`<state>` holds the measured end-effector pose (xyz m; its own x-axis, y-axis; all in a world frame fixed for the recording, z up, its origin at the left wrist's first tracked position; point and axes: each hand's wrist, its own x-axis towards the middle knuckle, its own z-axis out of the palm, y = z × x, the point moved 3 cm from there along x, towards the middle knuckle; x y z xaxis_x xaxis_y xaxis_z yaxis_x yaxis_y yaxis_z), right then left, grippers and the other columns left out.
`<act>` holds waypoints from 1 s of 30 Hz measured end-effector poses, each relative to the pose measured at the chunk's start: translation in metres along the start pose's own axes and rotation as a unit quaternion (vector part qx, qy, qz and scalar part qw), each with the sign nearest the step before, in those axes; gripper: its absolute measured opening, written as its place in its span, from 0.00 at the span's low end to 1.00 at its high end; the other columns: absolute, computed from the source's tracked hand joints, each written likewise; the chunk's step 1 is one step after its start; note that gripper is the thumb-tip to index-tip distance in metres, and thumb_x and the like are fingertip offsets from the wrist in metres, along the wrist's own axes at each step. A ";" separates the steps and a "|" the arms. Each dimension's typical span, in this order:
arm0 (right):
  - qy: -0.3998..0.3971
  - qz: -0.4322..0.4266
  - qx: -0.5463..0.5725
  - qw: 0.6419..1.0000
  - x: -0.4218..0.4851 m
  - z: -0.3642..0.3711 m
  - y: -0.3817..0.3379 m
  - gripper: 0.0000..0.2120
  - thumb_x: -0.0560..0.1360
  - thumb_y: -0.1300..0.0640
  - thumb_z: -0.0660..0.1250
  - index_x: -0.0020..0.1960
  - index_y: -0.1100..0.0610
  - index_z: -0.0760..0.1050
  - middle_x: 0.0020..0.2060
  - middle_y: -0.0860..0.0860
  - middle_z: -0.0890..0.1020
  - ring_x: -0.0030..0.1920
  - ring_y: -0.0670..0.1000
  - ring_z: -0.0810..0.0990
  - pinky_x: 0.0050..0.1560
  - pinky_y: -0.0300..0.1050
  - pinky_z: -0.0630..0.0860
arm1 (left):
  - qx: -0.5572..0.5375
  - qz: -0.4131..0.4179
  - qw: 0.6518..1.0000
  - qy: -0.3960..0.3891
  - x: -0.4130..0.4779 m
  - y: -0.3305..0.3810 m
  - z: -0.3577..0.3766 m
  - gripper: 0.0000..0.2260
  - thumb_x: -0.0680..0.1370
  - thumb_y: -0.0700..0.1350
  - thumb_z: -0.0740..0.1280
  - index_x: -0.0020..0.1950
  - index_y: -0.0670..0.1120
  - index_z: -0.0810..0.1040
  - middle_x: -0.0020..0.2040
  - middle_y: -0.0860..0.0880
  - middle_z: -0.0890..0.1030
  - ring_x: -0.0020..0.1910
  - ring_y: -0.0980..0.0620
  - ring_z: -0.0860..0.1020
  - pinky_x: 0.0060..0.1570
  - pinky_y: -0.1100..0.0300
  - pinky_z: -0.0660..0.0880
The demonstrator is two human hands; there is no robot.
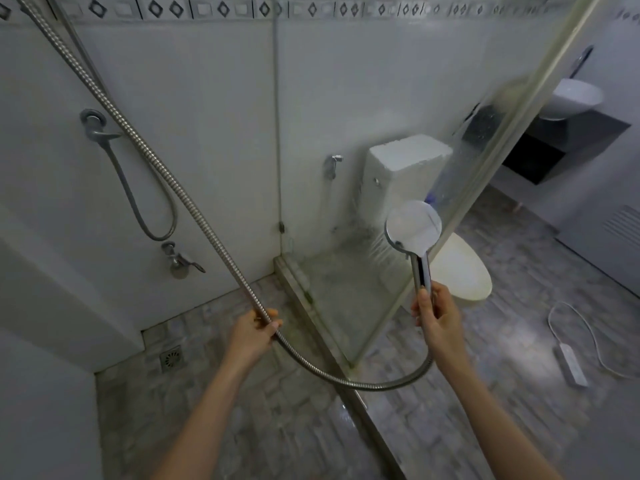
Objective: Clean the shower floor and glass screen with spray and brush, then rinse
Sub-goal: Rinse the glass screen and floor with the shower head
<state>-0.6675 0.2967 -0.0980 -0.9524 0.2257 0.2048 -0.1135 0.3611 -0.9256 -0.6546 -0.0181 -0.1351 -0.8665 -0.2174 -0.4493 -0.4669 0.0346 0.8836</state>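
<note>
My right hand (pixel 437 315) grips the handle of a chrome shower head (pixel 413 226), held upright with its round face turned toward the glass screen (pixel 346 188). Water streaks and droplets show on the glass. My left hand (pixel 252 332) holds the metal shower hose (pixel 173 178), which runs up to the top left and loops below to the handle. The grey stone-pattern shower floor (pixel 214 393) lies under both arms.
A floor drain (pixel 171 359) sits at the left corner. Two wall taps (pixel 95 128) (pixel 180 259) are on the left wall. Beyond the glass stand a toilet (pixel 460 271), a bidet sprayer (pixel 332 164), a basin (pixel 573 98), and a white power strip (pixel 571 363) on the floor.
</note>
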 end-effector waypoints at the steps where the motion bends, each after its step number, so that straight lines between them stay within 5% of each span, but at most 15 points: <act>1: -0.001 0.014 -0.003 1.000 -0.007 0.003 0.007 0.12 0.80 0.52 0.58 0.57 0.58 0.73 0.36 0.57 0.78 0.34 0.47 0.77 0.33 0.38 0.75 | 0.005 -0.010 1.000 -0.004 -0.002 -0.008 -0.001 0.12 0.79 0.30 0.64 0.42 0.47 0.74 0.41 0.46 0.78 0.39 0.49 0.76 0.24 0.73 0.72; 6: 0.003 0.087 -0.007 0.996 -0.040 0.026 0.043 0.11 0.81 0.53 0.58 0.56 0.60 0.72 0.36 0.54 0.78 0.34 0.45 0.77 0.34 0.44 0.75 | 0.024 -0.029 0.999 0.009 0.000 -0.050 -0.016 0.12 0.79 0.32 0.64 0.42 0.48 0.74 0.42 0.45 0.79 0.39 0.51 0.77 0.25 0.71 0.73; 16: -0.010 0.192 0.050 0.980 -0.115 0.087 0.104 0.05 0.81 0.58 0.60 0.51 0.60 0.71 0.40 0.61 0.80 0.40 0.49 0.80 0.45 0.48 0.76 | 0.051 -0.034 0.997 0.048 0.015 -0.110 -0.065 0.10 0.78 0.35 0.67 0.44 0.51 0.76 0.51 0.41 0.83 0.51 0.46 0.81 0.57 0.45 0.78; 22: -0.040 0.219 0.084 0.971 -0.102 0.137 0.116 0.01 0.80 0.58 0.61 0.49 0.55 0.70 0.44 0.56 0.83 0.50 0.53 0.82 0.53 0.51 0.77 | 0.059 -0.033 0.993 0.098 0.033 -0.133 -0.089 0.10 0.79 0.38 0.68 0.45 0.54 0.76 0.49 0.45 0.84 0.53 0.45 0.82 0.57 0.44 0.78; 26: -0.050 0.215 0.107 0.969 -0.066 0.170 0.114 0.07 0.75 0.49 0.67 0.42 0.48 0.69 0.46 0.68 0.78 0.53 0.65 0.77 0.52 0.50 0.74 | 0.068 -0.032 0.990 0.123 0.049 -0.142 -0.097 0.09 0.79 0.39 0.68 0.46 0.55 0.77 0.47 0.50 0.84 0.51 0.48 0.83 0.55 0.43 0.79; 30: -0.088 0.192 0.127 0.969 -0.027 0.199 0.124 0.05 0.79 0.61 0.63 0.46 0.55 0.68 0.50 0.73 0.74 0.49 0.60 0.78 0.52 0.45 0.74 | 0.093 -0.017 0.983 0.155 0.070 -0.146 -0.093 0.06 0.79 0.40 0.68 0.48 0.51 0.78 0.46 0.51 0.83 0.50 0.50 0.82 0.50 0.51 0.79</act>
<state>-0.7125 0.1556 -0.2815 -0.9692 0.1340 -0.2065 0.2138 0.0424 -0.9760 -0.6309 -0.1290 -0.2832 -0.7676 -0.5081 -0.3906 -0.5441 0.1945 0.8162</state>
